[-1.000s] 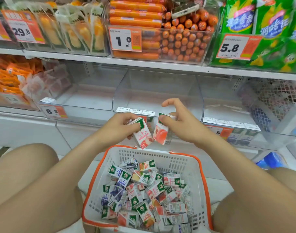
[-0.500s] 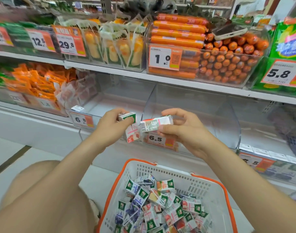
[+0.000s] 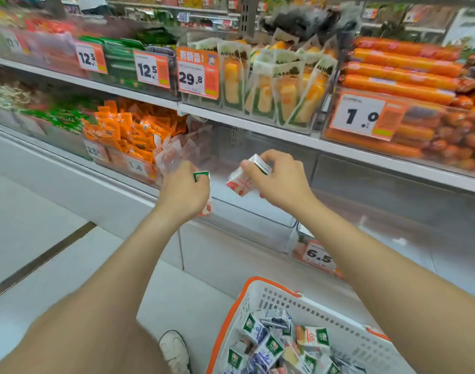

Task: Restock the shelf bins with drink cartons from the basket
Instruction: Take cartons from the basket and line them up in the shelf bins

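Head view: my right hand [image 3: 280,182] pinches a tilted white carton [image 3: 239,181] with red fruit print above the clear shelf bin [image 3: 258,228]. My left hand [image 3: 183,194] curls round a green-topped carton [image 3: 201,176] just beside it. More cartons [image 3: 271,346] lie jumbled in the orange-rimmed basket [image 3: 301,306] below.

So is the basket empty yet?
Not empty. The basket holds a jumbled heap of drink cartons, though its lower part is out of frame.

— What is the person wearing?
— One white rounded-toe shoe [image 3: 174,352], faintly grey-marked.
— And the arms?
— The left forearm [image 3: 128,265] and right forearm [image 3: 379,265] are bare, like the left hand [image 3: 183,190], right hand [image 3: 280,182] and thigh [image 3: 82,333].
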`<action>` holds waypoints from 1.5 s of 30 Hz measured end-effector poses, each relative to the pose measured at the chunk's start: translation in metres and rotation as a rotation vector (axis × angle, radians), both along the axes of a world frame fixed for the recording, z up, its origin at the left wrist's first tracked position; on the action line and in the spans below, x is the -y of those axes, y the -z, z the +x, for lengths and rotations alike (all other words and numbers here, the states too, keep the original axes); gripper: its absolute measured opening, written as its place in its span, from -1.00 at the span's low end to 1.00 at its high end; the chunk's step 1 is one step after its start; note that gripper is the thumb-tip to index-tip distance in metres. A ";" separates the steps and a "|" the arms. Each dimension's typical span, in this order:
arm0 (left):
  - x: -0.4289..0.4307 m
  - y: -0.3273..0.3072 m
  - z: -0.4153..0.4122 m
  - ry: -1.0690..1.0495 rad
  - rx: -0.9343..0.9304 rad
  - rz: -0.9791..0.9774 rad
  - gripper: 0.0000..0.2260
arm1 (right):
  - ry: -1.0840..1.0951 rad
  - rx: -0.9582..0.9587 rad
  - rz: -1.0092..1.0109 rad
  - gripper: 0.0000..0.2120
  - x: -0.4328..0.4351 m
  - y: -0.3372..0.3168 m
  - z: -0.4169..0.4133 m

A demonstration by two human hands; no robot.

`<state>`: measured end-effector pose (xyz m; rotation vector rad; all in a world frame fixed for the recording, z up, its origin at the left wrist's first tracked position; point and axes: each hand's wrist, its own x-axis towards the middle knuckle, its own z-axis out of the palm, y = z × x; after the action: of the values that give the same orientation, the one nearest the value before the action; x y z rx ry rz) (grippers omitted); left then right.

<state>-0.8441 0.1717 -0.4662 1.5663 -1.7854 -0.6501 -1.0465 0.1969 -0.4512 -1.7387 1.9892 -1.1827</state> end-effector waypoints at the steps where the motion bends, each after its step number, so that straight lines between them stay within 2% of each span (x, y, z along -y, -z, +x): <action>1: 0.006 0.002 0.007 -0.003 0.024 0.011 -0.85 | -0.011 0.006 0.025 -0.60 0.010 0.003 0.005; 5: 0.018 0.010 0.031 0.006 0.083 0.079 -0.85 | -0.026 0.017 0.150 -0.52 0.044 0.019 0.021; 9: 0.020 0.021 0.041 0.050 0.129 0.124 -0.80 | 0.003 -0.157 0.222 -0.38 0.075 0.039 0.044; 14: 0.025 0.029 0.049 0.055 0.081 0.176 -0.75 | -0.061 -0.239 0.271 -0.41 0.104 0.055 0.078; 19: 0.036 0.036 0.057 0.045 -0.129 0.235 -0.83 | -0.271 -0.220 0.404 -0.56 0.110 0.056 0.083; 22: 0.037 0.036 0.053 0.027 -0.222 0.260 -0.80 | -0.323 -0.255 0.303 -0.69 0.098 0.056 0.070; 23: 0.036 0.035 0.051 0.025 -0.239 0.245 -0.78 | -0.349 -0.205 0.245 -0.75 0.092 0.055 0.066; 26: 0.034 0.030 0.045 0.027 -0.298 0.196 -0.74 | -0.522 0.032 0.198 -0.60 0.067 0.040 0.059; 28: 0.033 0.027 0.040 0.050 -0.347 0.178 -0.74 | -0.579 -0.033 0.148 -0.63 0.058 0.032 0.053; 30: 0.032 0.023 0.037 0.057 -0.364 0.129 -0.77 | -0.515 -0.090 0.068 -0.73 0.057 0.028 0.046; 32: 0.032 0.023 0.035 0.035 -0.221 0.042 -0.76 | -0.362 -0.017 -0.012 -0.77 0.057 0.029 0.042; 34: 0.031 0.029 0.034 0.057 0.062 -0.033 -0.72 | -0.197 0.057 -0.083 -0.78 0.057 0.034 0.036; 38: 0.019 0.047 0.027 0.224 0.527 0.119 -0.51 | -0.020 0.027 -0.023 -0.82 0.056 0.051 0.027; 43: 0.006 0.057 0.011 0.180 0.723 0.083 -0.48 | -0.120 -0.060 0.240 -0.90 0.060 0.064 0.043; 45: 0.005 0.063 0.007 0.147 0.764 0.079 -0.41 | -0.157 -0.048 0.319 -0.78 0.064 0.063 0.048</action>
<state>-0.8368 0.1671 -0.5294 1.9046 -2.4606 -0.1783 -0.9982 0.1333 -0.5143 -1.7314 1.9025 -0.7334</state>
